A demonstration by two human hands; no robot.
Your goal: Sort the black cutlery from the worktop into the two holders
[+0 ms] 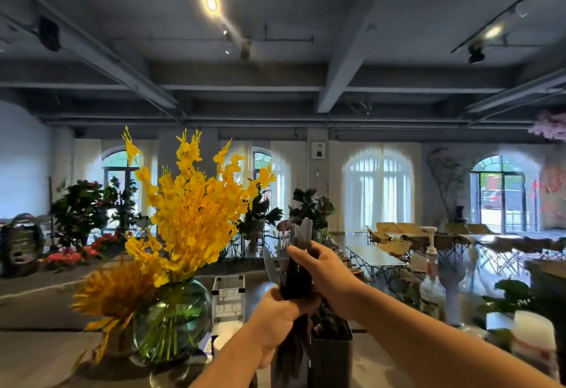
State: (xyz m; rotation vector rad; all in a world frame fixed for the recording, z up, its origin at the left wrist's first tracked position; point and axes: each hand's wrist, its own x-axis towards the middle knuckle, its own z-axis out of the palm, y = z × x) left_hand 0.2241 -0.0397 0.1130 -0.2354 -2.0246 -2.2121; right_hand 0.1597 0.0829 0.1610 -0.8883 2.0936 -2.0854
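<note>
Bundle of black plastic cutlery is clamped upright by both hands: left hand fisted round lower part, right hand wrapped round upper part, above dark grey square holder. 2nd holder can't be made out. Risks, IMO: mixed pcs dropped together if grip is eased; round green glass vase w/ yellow flowers, near left forearm, could be knocked.

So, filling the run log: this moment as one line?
left hand: grips cutlery bundle | right hand: grips it higher | holder: below bundle
</note>
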